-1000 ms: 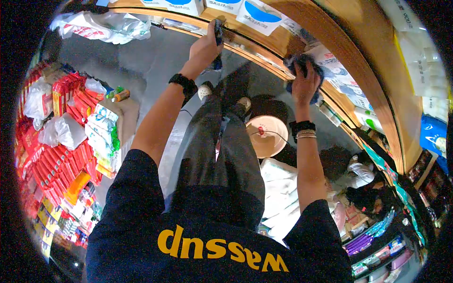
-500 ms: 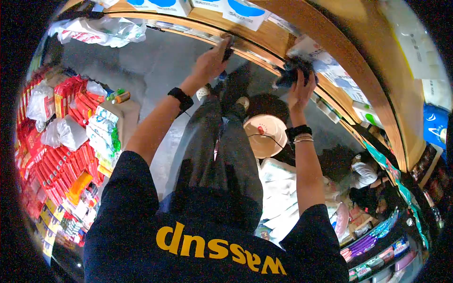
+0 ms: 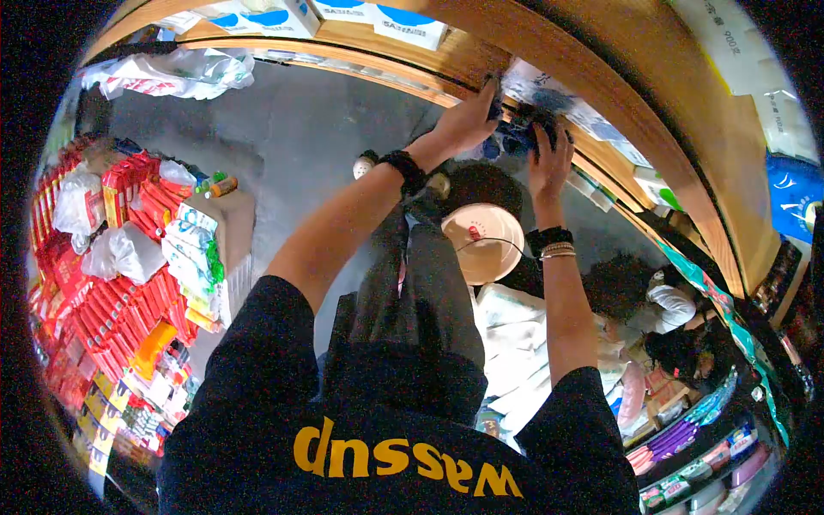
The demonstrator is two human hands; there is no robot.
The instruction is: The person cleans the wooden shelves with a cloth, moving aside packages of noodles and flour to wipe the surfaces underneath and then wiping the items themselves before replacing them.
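At the wooden shelf edge [image 3: 412, 62], my right hand [image 3: 549, 163] is closed on a bunched dark cloth [image 3: 518, 137], its fingers bent over the top. Close beside it, my left hand [image 3: 459, 124] has its fingers closed around a dark piece at the shelf edge. This looks like the same dark cloth, but blur hides whether the two pieces join. Dark bands circle both wrists. White packs with blue print [image 3: 412, 27] stand on the shelf near my hands.
A light round bucket [image 3: 482, 245] stands on the floor by my feet, with white packs [image 3: 511, 343] beside it. Red packets [image 3: 129, 305] and white plastic bags [image 3: 124, 253] are piled at left. Another plastic bag [image 3: 172, 73] lies at the upper left. Dark hair [image 3: 678, 356] shows at right.
My left hand has moved right along the shelf edge, close to my right hand. My right hand stays at nearly the same spot, still on the dark cloth.
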